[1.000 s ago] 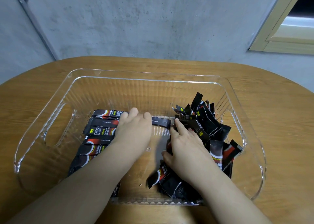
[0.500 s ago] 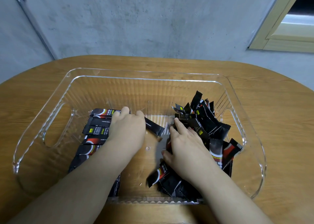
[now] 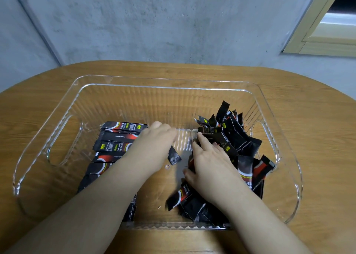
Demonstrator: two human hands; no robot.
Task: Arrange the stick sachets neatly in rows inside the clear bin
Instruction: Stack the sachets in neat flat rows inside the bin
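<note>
From the head camera, your left hand (image 3: 154, 144) holds one sachet (image 3: 174, 156) in a curled grip beside the neat row (image 3: 113, 144) in the clear bin (image 3: 165, 84). Your right hand (image 3: 211, 163) rests with relaxed fingers on the loose pile (image 3: 235, 138) on the bin's right side, on the worktop (image 3: 317, 138).

The sachets (image 3: 123, 127) lying flat on the left carry small white print that seems to read "INSTANT COFFEE", beside larger Chinese characters and a yellow tag — both too small to read. The heaped sachets (image 3: 227, 138) on the right show similar marks — none legible.
</note>
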